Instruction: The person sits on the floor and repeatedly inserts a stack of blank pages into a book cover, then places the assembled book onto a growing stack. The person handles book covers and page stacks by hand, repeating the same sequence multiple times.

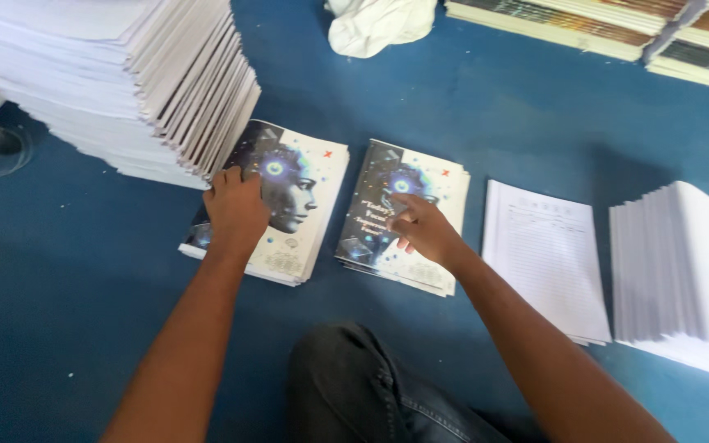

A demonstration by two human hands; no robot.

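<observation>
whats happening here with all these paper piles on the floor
A person sits over a blue floor with both hands down on two short stacks of printed covers. The left hand lies flat on the cover stack showing a face; the right hand rests its fingers on the neighbouring dark-and-white cover stack. A ruled white sheet pile lies to the right, then a fanned white paper stack. A tall white paper stack stands at upper left.

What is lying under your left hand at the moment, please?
The left hand rests flat on a stack of printed covers showing a face in profile on the blue floor. The part of the picture beneath the palm is covered.
</observation>
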